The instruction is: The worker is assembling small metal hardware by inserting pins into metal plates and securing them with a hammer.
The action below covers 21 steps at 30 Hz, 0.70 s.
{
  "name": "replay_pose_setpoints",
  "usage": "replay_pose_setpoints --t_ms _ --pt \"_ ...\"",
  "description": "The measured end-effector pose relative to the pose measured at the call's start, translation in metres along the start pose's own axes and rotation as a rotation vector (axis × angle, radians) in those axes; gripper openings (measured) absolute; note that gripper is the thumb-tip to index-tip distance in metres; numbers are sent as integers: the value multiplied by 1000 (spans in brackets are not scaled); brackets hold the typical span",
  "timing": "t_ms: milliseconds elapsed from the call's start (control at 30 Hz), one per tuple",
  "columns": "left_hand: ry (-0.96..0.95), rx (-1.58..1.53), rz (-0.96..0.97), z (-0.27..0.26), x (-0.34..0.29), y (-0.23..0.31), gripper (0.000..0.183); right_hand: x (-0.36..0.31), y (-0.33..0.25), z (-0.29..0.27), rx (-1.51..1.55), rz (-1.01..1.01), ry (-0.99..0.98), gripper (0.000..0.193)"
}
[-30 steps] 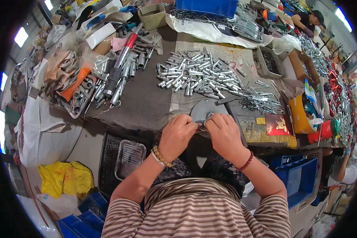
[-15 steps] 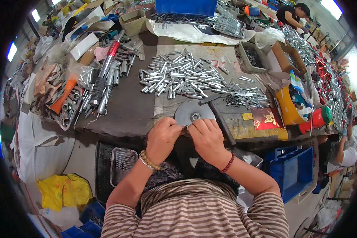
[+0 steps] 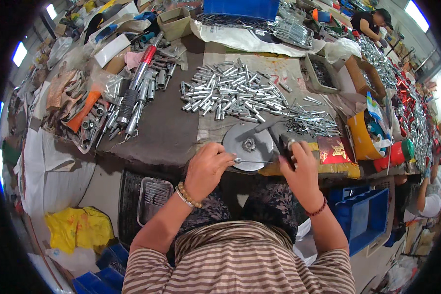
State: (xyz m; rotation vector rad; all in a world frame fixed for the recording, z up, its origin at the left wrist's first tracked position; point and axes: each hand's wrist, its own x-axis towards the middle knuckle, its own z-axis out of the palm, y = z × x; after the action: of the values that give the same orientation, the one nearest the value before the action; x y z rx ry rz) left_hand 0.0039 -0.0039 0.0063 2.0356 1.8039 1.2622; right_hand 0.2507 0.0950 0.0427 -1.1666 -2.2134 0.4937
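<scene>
My left hand (image 3: 209, 164) is closed, pinching a thin metal rod (image 3: 255, 161) that points right across the near part of a round grey metal plate (image 3: 235, 139). A small ring-like end shows at its fingertips. On the middle of the plate sits a nut-like metal piece (image 3: 249, 145). My right hand (image 3: 301, 171) is closed around the dark handle of a hammer (image 3: 274, 134), just right of the plate. The hammer's head points up and left, at the plate's far edge. Beyond lies a heap of short shiny metal tubes (image 3: 235, 93), with a pile of thin rods (image 3: 313, 121) to its right.
Tubular tools and sockets (image 3: 142, 90) crowd the table's left. A red card (image 3: 334, 149), a yellow container (image 3: 360, 132) and a cardboard box (image 3: 365, 78) stand at right. Blue crates (image 3: 362, 215) sit below the table. A co-worker (image 3: 372, 22) is at far right.
My hands were together at the plate's near edge. The right hand has moved right, onto the hammer, and the rod now shows from my left hand. The view has shifted slightly.
</scene>
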Motion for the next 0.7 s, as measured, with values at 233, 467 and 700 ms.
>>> replay_pose_setpoints --t_ms 233,467,700 --pt "-9 -10 17 0 -1 -4 18 -31 -28 -8 73 -269 75 23" --pt "-41 31 16 -2 0 -4 15 -29 -33 -6 -89 -387 -151 27" --pt "-71 -1 -30 -1 0 -7 17 4 -6 -4 150 -109 -210 30"
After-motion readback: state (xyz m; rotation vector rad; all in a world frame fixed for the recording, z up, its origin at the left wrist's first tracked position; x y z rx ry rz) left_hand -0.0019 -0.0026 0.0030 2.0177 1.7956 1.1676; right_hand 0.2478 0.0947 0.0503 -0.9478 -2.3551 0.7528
